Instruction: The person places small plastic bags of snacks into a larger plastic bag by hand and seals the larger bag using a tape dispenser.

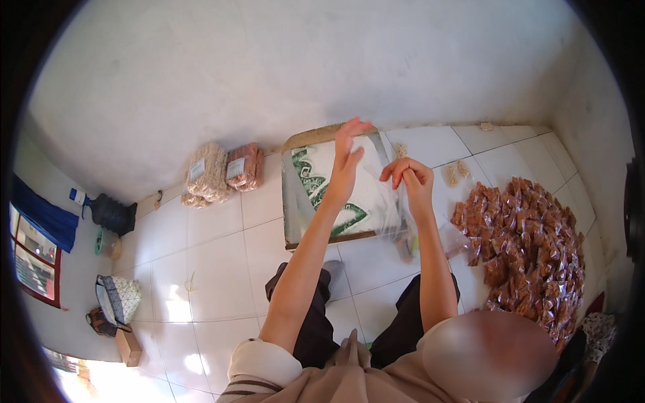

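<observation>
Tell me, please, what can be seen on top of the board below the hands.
A white-and-green covering lies on the board, with clear plastic at its right side. The left hand and forearm block a strip; that, and anything under the covering, cannot be seen.

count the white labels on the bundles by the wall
2: one label on the beige bundle, another label on the reddish bundle to its right; more may be hidden.

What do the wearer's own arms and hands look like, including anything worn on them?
The left hand and right hand are ungloved; the forearms are bare. The left sleeve is short, with an off-white band and dark stripes. The right sleeve shows an off-white edge. No watch or bracelet shows.
</observation>
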`<state>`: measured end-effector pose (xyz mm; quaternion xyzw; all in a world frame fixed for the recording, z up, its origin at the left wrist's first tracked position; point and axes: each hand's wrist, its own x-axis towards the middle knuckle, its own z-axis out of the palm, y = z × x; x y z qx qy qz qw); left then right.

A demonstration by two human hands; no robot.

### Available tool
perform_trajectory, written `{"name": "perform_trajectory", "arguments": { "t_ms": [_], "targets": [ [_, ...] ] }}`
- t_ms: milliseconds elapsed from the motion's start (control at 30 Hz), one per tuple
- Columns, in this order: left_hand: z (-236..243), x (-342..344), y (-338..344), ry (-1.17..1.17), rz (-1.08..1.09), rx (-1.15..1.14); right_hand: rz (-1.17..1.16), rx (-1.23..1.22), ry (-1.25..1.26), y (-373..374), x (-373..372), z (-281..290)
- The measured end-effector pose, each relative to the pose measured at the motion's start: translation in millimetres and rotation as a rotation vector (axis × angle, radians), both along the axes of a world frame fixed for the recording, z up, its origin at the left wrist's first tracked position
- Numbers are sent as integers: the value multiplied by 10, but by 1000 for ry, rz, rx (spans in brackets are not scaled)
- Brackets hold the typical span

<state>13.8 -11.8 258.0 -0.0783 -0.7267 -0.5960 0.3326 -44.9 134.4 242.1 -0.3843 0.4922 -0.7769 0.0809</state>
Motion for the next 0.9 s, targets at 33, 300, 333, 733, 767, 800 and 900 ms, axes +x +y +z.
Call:
{"name": "perform_trajectory", "arguments": {
  "t_ms": [33,300,333,733,767,800,900],
  "targets": [
    [22,58,-74,-57,22,-180,-8,8,2,-6,28,-5],
    [-6,360,-256,-253,108,-666,-43,-37,77,11,26,-9],
    [-40,352,-302,-277,109,-699,-47,-30,100,-1,3,-55],
    [-155,276,-420,-162,290,-852,-491,681,885,-286,64,-91],
    [-168,266,-406,-215,284,-851,-473,699,902,-267,28,-134],
    [-179,262,-409,-269,284,-853,-510,717,888,-275,13,-138],
    [-215,268,-408,-379,250,-825,-573,782,818,-308,10,-130]
  ]
}}
